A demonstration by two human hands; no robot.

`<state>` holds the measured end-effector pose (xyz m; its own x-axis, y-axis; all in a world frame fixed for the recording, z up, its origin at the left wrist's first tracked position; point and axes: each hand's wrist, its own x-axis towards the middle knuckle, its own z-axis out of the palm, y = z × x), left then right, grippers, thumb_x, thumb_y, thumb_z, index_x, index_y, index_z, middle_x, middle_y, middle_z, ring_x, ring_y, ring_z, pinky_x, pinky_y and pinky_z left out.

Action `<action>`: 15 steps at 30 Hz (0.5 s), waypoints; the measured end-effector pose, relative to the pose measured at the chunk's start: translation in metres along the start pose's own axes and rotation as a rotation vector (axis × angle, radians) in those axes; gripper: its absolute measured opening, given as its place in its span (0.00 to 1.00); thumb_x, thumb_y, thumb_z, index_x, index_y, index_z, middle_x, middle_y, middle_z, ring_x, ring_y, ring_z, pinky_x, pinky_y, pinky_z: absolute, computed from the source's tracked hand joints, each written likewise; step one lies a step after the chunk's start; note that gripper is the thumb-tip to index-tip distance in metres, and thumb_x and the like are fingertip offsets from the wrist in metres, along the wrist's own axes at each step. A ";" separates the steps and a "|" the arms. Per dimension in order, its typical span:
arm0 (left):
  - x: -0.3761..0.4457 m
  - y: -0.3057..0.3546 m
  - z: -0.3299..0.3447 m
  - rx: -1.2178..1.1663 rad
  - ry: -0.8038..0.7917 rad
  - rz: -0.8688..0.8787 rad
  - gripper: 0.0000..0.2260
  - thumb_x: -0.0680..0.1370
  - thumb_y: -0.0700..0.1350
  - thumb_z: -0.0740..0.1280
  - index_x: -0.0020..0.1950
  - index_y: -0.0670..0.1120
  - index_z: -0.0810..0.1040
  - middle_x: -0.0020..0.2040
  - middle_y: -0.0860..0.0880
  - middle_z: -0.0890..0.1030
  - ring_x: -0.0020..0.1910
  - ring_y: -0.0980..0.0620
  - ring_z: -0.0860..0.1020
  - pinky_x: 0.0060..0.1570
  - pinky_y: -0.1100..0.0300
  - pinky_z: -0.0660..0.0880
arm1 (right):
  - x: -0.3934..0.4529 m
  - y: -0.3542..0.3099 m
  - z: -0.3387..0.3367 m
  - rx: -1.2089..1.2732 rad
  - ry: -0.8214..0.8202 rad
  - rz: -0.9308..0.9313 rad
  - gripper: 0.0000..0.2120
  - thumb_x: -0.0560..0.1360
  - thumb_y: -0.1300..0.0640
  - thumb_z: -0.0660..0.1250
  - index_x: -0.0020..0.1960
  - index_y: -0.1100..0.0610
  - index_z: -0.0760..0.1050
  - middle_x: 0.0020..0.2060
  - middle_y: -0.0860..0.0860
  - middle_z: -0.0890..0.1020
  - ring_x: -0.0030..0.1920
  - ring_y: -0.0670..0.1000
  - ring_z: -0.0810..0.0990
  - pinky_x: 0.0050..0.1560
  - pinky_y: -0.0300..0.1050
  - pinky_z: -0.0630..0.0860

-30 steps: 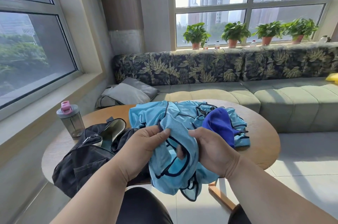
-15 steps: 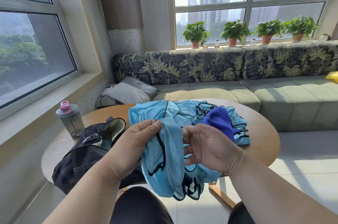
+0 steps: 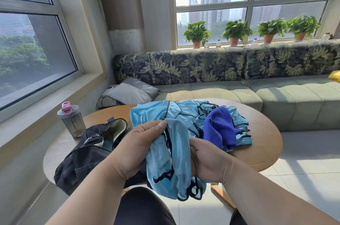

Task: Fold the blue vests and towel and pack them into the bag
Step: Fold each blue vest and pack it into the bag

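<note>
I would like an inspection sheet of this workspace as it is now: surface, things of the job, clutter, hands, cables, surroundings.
Surface: round wooden table, sunlit on the right side.
Job's things: one light blue vest, bunched, held above the table's near edge; more light blue vests heaped on the table; dark blue towel lying on that heap; black bag on the left, open.
Clutter: shaker bottle with pink cap, upright, beside the bag.
Hands: left hand pinches the held vest's edge; right hand grips its other side.
Cables: nothing seen.
Surroundings: sofa behind the table, grey cushions, potted plants on the windowsill.
</note>
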<state>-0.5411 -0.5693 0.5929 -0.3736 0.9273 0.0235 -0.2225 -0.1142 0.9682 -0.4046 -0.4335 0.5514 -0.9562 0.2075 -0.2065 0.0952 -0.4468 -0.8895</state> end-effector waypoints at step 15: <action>-0.001 0.001 -0.009 0.047 0.070 0.059 0.14 0.82 0.49 0.69 0.58 0.40 0.86 0.59 0.34 0.84 0.56 0.38 0.84 0.62 0.44 0.80 | -0.006 -0.034 -0.010 0.408 -0.155 -0.221 0.23 0.83 0.55 0.60 0.78 0.53 0.71 0.70 0.65 0.77 0.65 0.64 0.78 0.73 0.62 0.69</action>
<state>-0.5491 -0.5731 0.5915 -0.4475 0.8919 0.0643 -0.1570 -0.1492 0.9763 -0.3987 -0.4107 0.5783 -0.9742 0.2173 0.0600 -0.2012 -0.7179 -0.6664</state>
